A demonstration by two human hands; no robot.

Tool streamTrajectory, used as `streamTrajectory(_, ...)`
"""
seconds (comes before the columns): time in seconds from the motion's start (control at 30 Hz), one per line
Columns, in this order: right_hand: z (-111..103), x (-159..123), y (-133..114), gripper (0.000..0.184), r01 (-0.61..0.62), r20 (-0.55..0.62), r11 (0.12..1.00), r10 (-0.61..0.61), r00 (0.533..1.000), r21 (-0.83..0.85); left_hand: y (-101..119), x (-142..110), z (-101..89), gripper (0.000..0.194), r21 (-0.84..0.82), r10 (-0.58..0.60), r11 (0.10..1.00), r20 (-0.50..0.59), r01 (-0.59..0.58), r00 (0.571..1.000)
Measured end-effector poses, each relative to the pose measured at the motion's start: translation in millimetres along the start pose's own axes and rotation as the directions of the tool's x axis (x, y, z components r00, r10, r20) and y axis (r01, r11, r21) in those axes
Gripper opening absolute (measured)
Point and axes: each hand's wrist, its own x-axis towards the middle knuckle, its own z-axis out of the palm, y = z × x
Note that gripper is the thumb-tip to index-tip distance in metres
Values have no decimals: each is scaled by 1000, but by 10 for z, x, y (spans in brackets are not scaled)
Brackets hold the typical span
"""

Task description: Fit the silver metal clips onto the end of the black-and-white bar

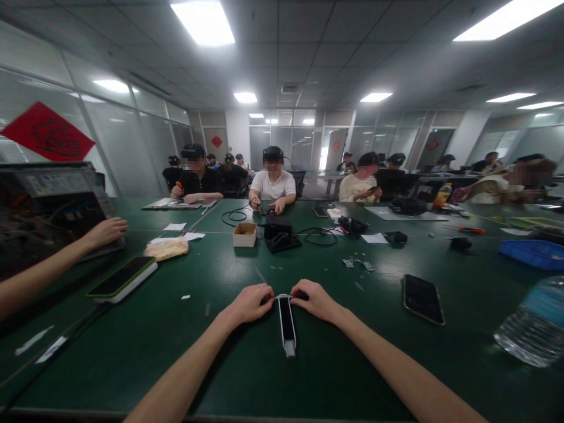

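Observation:
A slim, long device with a white rim and a black top (287, 323) lies on the green table, pointing away from me. Its near end narrows to a light grey tip. At its far end, small grey parts stick out to both sides. My left hand (255, 302) is closed, its fingertips pinching at the left side of that end. On the opposite side, my right hand (315, 299) pinches in the same way with bent fingers. Both wrists are low over the tabletop. Exactly what sits between the fingertips is too small to make out.
A phone (423, 298) and a water bottle (535, 320) are to my right. Leftward lie a green-edged phone on a white block (123, 279) and an open computer case (48, 205), with another person's hand (106, 232) there. Ahead stand a small box (245, 235) and black devices (278, 229).

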Motion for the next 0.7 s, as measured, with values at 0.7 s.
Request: streamTrajectory(0.7,-1246,-586,1188,23,-674,-498,596,464,732,-436,-70,48,-29,30,-47,-59,997,-51,57,997)
